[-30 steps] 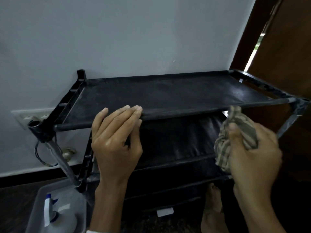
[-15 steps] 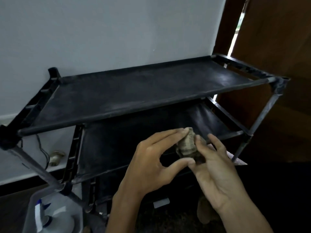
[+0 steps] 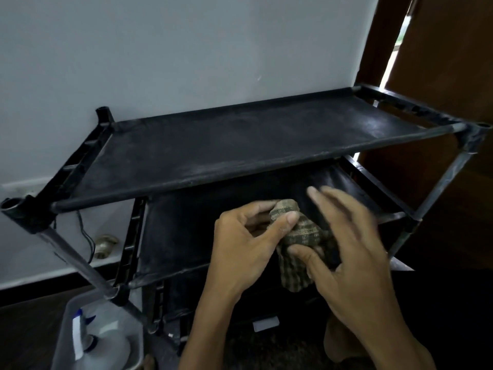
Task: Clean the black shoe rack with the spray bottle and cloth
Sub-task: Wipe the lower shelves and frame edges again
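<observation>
Fingers of the left hand, off the top rail they steadied a second ago, now pinch the bunched brown checked cloth before the black fabric-shelved shoe rack's middle tier. The right hand's fingers splay loose, blurred. Probably refolding, with wiping paused.

A pale wall fills the back, with a dark skirting at its foot. A brown door stands at the right. A thin black cable hangs down the wall beside a brass knob. 1 grey tub sits on the dark floor at the lower left. 1 bare foot shows at the bottom.
</observation>
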Demonstrator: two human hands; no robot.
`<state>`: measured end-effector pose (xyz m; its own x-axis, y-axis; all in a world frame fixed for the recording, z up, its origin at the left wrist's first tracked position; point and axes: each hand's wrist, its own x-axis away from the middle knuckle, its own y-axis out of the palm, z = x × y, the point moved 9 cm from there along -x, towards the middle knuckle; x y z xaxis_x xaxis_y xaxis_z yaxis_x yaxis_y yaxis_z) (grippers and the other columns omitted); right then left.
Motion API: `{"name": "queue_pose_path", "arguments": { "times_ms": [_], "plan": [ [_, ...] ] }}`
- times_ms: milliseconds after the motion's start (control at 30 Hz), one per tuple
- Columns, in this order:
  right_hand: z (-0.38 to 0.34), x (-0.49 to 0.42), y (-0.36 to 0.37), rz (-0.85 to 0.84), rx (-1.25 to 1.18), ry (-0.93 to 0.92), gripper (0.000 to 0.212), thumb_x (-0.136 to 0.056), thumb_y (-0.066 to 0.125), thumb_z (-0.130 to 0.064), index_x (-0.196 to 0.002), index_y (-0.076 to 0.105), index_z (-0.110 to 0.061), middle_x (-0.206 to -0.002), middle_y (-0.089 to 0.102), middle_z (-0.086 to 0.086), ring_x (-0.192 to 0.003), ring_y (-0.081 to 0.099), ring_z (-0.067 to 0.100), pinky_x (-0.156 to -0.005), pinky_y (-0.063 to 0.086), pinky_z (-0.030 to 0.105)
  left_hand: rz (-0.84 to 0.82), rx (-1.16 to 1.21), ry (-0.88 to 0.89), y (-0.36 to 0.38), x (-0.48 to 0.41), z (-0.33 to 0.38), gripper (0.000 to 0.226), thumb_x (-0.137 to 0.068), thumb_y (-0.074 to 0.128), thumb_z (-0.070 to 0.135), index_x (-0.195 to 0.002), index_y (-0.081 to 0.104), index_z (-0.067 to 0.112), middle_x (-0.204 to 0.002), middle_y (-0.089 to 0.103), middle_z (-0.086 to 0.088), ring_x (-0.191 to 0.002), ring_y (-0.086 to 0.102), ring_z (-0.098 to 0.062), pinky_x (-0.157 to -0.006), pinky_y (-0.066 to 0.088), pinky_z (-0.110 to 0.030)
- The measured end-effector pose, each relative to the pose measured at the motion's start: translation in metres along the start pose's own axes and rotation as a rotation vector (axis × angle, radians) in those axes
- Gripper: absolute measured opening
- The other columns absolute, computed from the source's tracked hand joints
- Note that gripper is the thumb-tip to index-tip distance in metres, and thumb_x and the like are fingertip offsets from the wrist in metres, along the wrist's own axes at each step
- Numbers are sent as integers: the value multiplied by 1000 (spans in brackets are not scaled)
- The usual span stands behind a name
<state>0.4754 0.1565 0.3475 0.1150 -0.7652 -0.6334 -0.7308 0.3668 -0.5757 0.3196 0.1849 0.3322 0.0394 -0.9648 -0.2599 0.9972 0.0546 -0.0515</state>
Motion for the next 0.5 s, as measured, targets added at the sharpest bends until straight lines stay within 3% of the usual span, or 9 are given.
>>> {"name": "queue_pose_path", "arguments": {
  "times_ms": [67,133,200,300,400,500],
  "plan": [
    [-13,0,12,-77,-139,-67,70,-86,73,-36,-149,43,-25,-152,41,-11,-140,38,1,-111,29,9,-24,41,-45,-3,2,5,37,-77,81,37,-108,65,28,-91,77,-1,-83,75,-16,-67,59,-28],
    [-20,2,13,-34,-202,-79,67,-87,71,-30,-149,44,-21,-150,45,-14,-138,41,-3,-107,34,7,-31,74,-82,-5,5,12,50,-71,84,39,-109,54,28,-87,77,-3,-77,75,-18,-59,57,-23],
    [-23,5,11,48,-204,-51,66,-86,70,-26,-148,46,-23,-145,48,-23,-132,45,-9,-101,37,3,-30,51,-99,-8,9,23,57,-66,85,42,-108,49,27,-88,77,-1,-79,75,-16,-63,58,-24],
    [-20,6,5,136,-337,93,55,-88,66,-46,-141,49,-39,-131,58,-33,-117,57,-12,-89,45,2,-61,-75,-101,-17,15,44,54,-64,82,49,-105,55,28,-92,77,7,-85,74,-7,-73,59,-26],
    [-33,-3,-4,216,-293,61,50,-88,69,-46,-135,57,-35,-128,61,-27,-116,57,-12,-90,43,2,-17,-360,123,-33,23,87,31,-74,77,52,-94,69,30,-85,75,15,-79,71,4,-67,57,-14],
    [-57,-19,-15,352,-187,-81,47,-83,77,-10,-128,65,-11,-130,58,3,-120,51,-11,-98,39,4,289,-550,512,-64,39,140,13,-90,70,32,-93,74,21,-83,73,17,-79,70,4,-68,54,-12]
  ]
}}
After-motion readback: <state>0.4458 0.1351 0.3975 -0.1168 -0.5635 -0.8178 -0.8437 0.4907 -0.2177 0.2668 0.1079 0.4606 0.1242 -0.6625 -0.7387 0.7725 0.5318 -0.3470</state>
